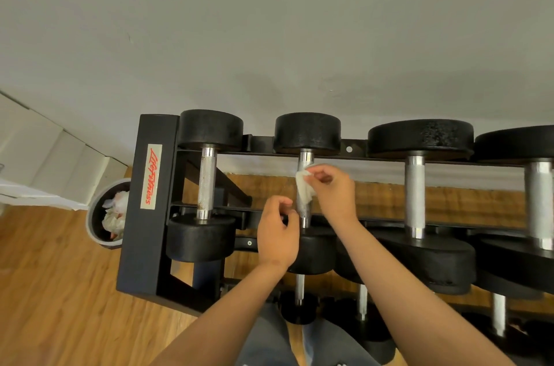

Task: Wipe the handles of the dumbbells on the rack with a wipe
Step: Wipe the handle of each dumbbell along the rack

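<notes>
A black rack [150, 206] carries several black dumbbells with knurled steel handles. My right hand [335, 189] pinches a crumpled white wipe [304, 187] against the handle of the second dumbbell [305, 160] from the left. My left hand [277, 233] hovers just left of that handle's near end, fingers loosely curled, holding nothing. The first dumbbell [206, 183] lies to the left, and two larger dumbbells [415, 194] lie to the right. A lower tier holds more dumbbells, partly hidden by my arms.
A grey bin [99, 215] with crumpled wipes stands on the wooden floor [60, 290] left of the rack. A pale wall [269, 36] runs behind the rack. White stair steps [45, 150] rise at the far left.
</notes>
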Demonstrator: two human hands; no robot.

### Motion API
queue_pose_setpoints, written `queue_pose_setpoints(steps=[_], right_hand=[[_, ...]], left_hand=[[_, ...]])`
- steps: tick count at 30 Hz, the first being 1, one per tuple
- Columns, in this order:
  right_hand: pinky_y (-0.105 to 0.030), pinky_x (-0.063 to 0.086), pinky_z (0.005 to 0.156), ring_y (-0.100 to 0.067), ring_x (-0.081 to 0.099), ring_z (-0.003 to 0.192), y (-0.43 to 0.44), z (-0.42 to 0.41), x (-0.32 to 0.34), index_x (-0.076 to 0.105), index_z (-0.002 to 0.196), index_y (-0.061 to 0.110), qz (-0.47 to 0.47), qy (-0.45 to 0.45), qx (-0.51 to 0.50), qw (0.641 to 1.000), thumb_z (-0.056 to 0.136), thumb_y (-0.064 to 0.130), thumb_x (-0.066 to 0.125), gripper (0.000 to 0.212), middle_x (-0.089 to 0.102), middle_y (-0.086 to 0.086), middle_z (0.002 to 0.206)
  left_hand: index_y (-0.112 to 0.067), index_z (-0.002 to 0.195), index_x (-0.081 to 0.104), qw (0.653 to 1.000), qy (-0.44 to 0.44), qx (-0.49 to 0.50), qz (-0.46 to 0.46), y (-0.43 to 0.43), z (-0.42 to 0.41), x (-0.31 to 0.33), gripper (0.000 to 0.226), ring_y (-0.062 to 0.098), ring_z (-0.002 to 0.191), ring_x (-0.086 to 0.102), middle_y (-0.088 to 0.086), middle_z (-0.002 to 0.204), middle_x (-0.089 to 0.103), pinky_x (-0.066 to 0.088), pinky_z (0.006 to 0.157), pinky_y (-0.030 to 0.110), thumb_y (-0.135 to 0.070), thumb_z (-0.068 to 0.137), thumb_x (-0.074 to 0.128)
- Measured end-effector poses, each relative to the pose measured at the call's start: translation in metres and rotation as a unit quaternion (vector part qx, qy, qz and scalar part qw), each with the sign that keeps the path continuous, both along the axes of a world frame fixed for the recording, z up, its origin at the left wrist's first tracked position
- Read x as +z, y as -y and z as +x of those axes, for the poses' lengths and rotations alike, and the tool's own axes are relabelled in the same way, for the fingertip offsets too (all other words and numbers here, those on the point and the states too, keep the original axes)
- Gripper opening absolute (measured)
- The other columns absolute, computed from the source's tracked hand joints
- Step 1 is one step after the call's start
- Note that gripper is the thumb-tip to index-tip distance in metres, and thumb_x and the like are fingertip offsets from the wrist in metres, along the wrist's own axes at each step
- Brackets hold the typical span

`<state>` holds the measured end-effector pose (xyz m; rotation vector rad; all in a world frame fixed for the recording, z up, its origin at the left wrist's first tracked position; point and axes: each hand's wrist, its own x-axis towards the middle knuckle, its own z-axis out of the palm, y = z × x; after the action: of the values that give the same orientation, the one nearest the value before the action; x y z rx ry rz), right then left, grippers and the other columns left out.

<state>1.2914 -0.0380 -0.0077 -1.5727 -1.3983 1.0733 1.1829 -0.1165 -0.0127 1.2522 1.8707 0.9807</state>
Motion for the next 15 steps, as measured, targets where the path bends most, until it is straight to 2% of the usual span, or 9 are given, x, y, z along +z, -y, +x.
queue_pose_setpoints(steps=[4,9,15], right_hand=[[-0.001,0.041,0.070,-0.002,0.058,0.085,-0.019,-0.009,0.006,0.071,0.098,0.017,0.013,-0.008,-0.054,0.998,0.087,0.015,0.068,0.011,0.066,0.001,0.097],[-0.008,0.045,0.077,-0.004,0.062,0.090,0.015,-0.004,-0.010,0.069,0.098,0.022,0.025,-0.037,-0.059,0.997,0.088,0.010,0.066,0.016,0.068,0.004,0.096],[0.000,0.040,0.072,0.005,0.057,0.085,-0.015,-0.011,0.005,0.070,0.096,0.018,0.019,-0.056,-0.111,0.992,0.090,0.012,0.064,0.011,0.067,0.009,0.092]], left_hand=[[-0.028,0.097,0.054,1.000,0.002,0.003,-0.003,0.000,0.000,0.000,0.018,-0.002,0.086,0.055,-0.013,0.093,0.058,0.045,0.075,0.012,-0.011,0.092,0.056],[-0.028,0.096,0.055,1.000,0.002,0.008,-0.001,-0.001,0.002,0.000,0.017,0.000,0.084,0.056,-0.013,0.093,0.059,0.047,0.073,0.014,-0.011,0.093,0.055],[-0.029,0.093,0.054,1.000,0.009,0.007,-0.001,0.000,0.001,0.000,0.020,0.000,0.080,0.057,-0.011,0.089,0.060,0.045,0.071,0.012,-0.010,0.093,0.054]])
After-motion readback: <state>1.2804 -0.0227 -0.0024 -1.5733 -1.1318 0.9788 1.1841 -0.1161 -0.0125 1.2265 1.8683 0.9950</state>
